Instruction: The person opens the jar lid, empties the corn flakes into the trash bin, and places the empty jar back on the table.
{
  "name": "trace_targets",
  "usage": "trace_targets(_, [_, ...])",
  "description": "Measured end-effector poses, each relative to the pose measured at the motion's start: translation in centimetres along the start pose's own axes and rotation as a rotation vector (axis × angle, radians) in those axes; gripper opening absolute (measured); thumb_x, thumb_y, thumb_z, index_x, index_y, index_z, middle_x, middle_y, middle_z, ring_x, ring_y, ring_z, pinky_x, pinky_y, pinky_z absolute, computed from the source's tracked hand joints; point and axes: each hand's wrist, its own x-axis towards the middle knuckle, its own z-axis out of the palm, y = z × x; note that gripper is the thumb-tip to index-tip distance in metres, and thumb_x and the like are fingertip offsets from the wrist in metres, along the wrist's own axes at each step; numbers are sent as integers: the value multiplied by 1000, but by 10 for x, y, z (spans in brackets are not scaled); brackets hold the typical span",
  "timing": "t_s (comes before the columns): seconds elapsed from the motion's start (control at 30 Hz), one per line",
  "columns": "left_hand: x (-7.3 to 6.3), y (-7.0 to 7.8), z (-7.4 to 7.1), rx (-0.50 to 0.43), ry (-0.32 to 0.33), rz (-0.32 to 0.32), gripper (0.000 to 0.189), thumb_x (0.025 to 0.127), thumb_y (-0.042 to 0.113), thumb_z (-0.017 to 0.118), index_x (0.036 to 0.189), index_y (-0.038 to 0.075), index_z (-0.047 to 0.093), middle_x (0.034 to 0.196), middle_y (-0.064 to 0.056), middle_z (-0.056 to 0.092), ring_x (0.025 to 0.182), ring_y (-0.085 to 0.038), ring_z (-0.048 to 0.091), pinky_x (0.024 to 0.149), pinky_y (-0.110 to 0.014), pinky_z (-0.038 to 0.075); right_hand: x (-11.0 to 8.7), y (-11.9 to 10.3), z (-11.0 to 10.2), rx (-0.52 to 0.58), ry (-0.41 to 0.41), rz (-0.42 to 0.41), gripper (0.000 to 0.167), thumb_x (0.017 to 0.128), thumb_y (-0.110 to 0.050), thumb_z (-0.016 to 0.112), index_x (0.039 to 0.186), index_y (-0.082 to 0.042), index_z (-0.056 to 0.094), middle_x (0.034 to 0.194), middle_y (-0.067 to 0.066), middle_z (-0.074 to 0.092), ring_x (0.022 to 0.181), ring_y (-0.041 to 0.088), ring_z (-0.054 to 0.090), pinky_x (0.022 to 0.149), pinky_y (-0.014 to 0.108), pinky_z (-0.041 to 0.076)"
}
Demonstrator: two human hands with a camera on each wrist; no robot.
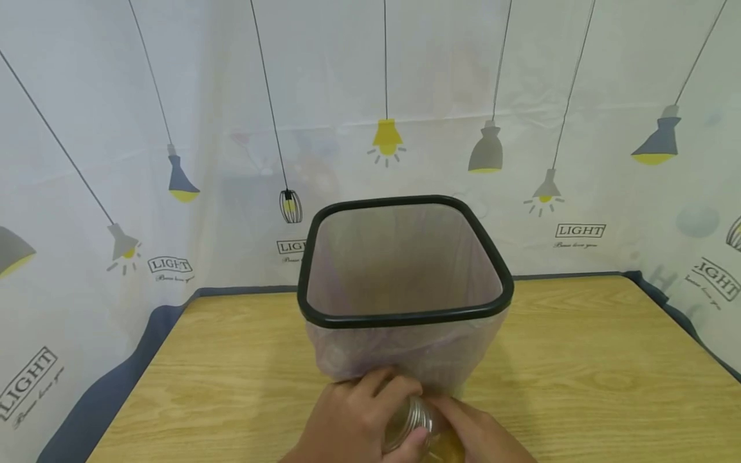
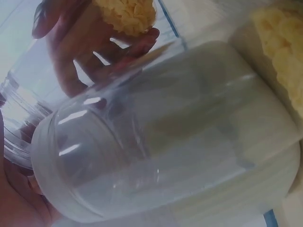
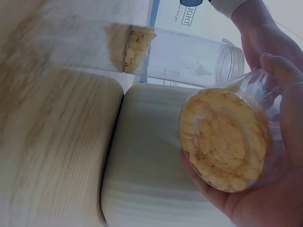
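Observation:
My left hand (image 1: 350, 415) has its fingers curled about a clear jar, whose ridged neck (image 1: 418, 415) shows between the two hands in the head view. In the right wrist view, a tall clear jar (image 3: 189, 54) has a shallow layer of yellow flakes (image 3: 137, 49) at its base and its threaded mouth beside my left hand. My right hand (image 3: 279, 156) grips a second clear jar (image 3: 225, 139) packed with yellow flakes; its base faces that camera and its other end points at my left hand. How the two mouths meet is hidden.
A bin (image 1: 405, 318) with a black rim and a pale liner stands just beyond my hands on the wooden table (image 1: 243, 366). A large pale translucent body (image 2: 189, 127) fills the left wrist view. A lamp-print curtain (image 1: 347, 77) hangs around the table.

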Motion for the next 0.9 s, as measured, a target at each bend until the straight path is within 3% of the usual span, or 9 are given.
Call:
trace_targets(0.23, [1,-1,-1,7,10,5,28,94,45,56,101,19,64,88,7,66,64,0,59,58,-8,45,2,-5,-3,5,39,-41,72,80,-50,78,140,-26,47,125,-5,65,107,6,64,83,28,55])
trace_targets(0.43, [1,-3,-1,17,24,13,31,97,47,50,102,19,64,89,8,65,64,0,59,58,-9,46,2,-5,-6,7,5,1,74,80,-53,77,142,-28,45,129,-5,64,111,7,63,86,29,55])
trace_targets(0.9, [3,-6,-8,15,67,31,36,99,48,43,104,18,63,90,7,61,66,-3,58,57,-12,47,2,-7,-15,29,32,17,74,75,-54,82,137,-30,49,121,-11,65,106,2,62,85,27,54])
